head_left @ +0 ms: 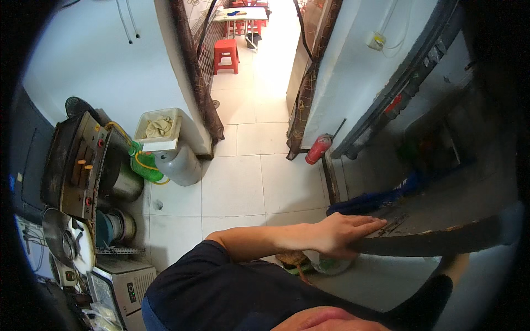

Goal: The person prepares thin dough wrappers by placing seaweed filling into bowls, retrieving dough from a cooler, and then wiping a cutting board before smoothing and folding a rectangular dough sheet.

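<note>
My left hand (341, 235) reaches across to the right, its fingers stretched out over the near corner of a dark grey panel or board (434, 244) with a worn edge. The thumb side is hard to make out. My right forearm shows at the lower right, passing behind the panel's edge; the right hand itself is hidden. Dark blue fabric (372, 203) lies just beyond my left hand. Below the left wrist are a clear, rounded container (333, 264) and a brown item (293, 259), both partly hidden by my arm.
At left stand a stove (78, 165), a metal pot (124, 178), a gas cylinder (182, 165) beside a plastic tub (176, 118), and a steel appliance (132, 289). A red fire extinguisher (319, 149) stands beside the curtained doorway. Beyond it are a red stool (226, 53) and a table (248, 15).
</note>
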The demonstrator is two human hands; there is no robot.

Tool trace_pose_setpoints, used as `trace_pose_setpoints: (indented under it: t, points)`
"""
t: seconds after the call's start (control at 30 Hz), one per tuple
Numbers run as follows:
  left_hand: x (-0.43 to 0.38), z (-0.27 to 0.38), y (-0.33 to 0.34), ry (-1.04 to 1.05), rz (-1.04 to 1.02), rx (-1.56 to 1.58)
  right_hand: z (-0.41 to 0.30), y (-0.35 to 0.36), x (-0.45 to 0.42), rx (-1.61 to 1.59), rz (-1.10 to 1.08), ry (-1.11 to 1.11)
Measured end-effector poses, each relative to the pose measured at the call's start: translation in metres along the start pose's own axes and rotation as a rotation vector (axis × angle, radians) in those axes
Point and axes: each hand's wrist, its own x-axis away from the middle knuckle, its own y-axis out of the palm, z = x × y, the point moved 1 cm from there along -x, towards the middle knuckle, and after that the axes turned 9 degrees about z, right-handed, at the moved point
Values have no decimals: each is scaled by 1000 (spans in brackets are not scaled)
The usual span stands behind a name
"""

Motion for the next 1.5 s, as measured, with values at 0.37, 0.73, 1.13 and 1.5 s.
trace_pose_setpoints:
  t: [0.37, 0.73, 1.13, 1.5]
  points:
    - [0, 7, 1, -71, -49, -62, -27, 9, 61, -103, -72, 74]
    - [16, -20, 3, 150, -22, 75, -95, 35, 146, -174, -123, 216]
    - [142, -219, -235, -625, -546, -45, -234, 140, 325, -150, -994, 788]
    - [158, -416, -430, -860, -94, -235, -274, 360, 371, -400, -1596, 321]
